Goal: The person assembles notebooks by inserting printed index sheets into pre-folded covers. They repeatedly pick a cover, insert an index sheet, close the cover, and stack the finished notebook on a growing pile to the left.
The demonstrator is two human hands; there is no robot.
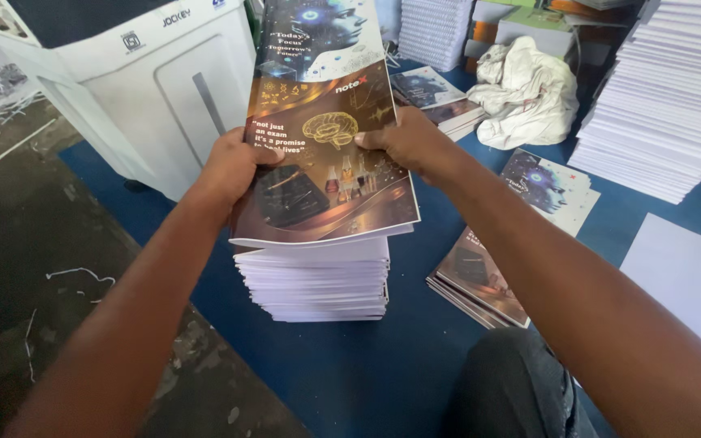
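Both hands grip a glossy printed cover, dark brown and blue with a brain drawing and a face, held over a stack of white page blocks that stands on a blue mat on the floor. The left hand pinches the cover at its left edge, thumb on top and fingers curled under; the right hand pinches it nearer the middle of the right side, thumb pressed on the printed face beside the brain drawing. The cover's near edge lies just above the top of the stack, and its far end tilts up and away from the person. To the right of the stack, on the mat, lies a low pile of covers with the same dark print, and farther right another pile shows the face side up. A loose white sheet lies at the right edge. Behind it rises a tall stack of white blocks, stepped and leaning. A crumpled white cloth sits near the back, between that tall stack and more covers behind the held one. At upper left stands a white machine. The floor to the left of the mat is dark, rough and strewn with thin paper strips. The person's knee in dark cloth shows at the bottom.
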